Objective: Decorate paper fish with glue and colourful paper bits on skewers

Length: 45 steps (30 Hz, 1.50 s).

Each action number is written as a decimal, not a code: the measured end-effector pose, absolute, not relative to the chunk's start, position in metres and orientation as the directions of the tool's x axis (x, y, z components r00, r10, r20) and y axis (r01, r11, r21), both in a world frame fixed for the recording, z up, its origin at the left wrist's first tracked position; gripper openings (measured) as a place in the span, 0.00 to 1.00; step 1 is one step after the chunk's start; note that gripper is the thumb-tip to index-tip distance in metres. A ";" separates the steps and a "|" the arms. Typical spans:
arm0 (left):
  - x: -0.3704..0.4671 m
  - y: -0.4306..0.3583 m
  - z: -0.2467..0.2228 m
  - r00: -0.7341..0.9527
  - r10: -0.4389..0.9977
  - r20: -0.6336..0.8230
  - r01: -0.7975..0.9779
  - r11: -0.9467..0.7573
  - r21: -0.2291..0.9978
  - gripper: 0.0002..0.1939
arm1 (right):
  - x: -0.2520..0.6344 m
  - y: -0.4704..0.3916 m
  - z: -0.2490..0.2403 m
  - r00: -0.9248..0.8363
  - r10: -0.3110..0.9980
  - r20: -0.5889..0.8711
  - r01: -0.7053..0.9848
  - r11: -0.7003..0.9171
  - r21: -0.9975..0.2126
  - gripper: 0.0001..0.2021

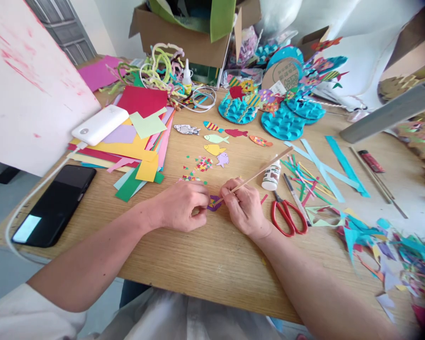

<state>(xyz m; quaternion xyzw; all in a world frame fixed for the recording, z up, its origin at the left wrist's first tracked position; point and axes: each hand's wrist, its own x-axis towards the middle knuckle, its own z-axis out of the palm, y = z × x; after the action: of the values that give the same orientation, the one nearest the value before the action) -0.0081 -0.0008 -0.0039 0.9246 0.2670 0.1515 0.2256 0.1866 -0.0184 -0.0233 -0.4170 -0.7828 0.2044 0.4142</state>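
A thin wooden stick (262,170) is gripped between the thumb and fingers of my right hand (242,205), its lower end slanting down to a small purple paper piece (214,203) with yellow on it. My left hand (186,205) is curled in a pinch at the left edge of that piece, and its fingertips partly hide it. Just behind my hands lies a pile of tiny coloured paper bits (202,164). Farther back are several paper cut-out fish, among them a yellow one (214,149), a lilac one (223,159) and a red one (236,133).
Right of my hands lie a white bottle (271,175), red-handled scissors (288,217), paper strips (326,165) and scraps (386,255). Leftward are coloured paper sheets (141,101), a power bank (99,125) and a phone (55,205). Blue bumpy bases (283,123) and a cardboard box (187,42) stand behind.
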 end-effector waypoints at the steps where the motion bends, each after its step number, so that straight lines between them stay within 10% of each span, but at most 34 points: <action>1: -0.008 -0.001 -0.004 0.812 0.561 0.161 0.424 -0.756 0.499 0.06 | 0.187 -0.018 -0.023 -0.310 0.821 0.480 0.483 0.570 -0.664 0.11; 45: -0.008 -0.001 -0.003 0.813 0.562 0.153 0.427 -0.754 0.499 0.06 | 0.185 -0.020 -0.023 -0.306 0.815 0.492 0.522 0.576 -0.629 0.11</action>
<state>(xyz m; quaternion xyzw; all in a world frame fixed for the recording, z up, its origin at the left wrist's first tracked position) -0.0078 -0.0013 -0.0029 0.9248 0.2673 0.1482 0.2268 0.1849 -0.0197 -0.0228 -0.4243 -0.7881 0.1791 0.4084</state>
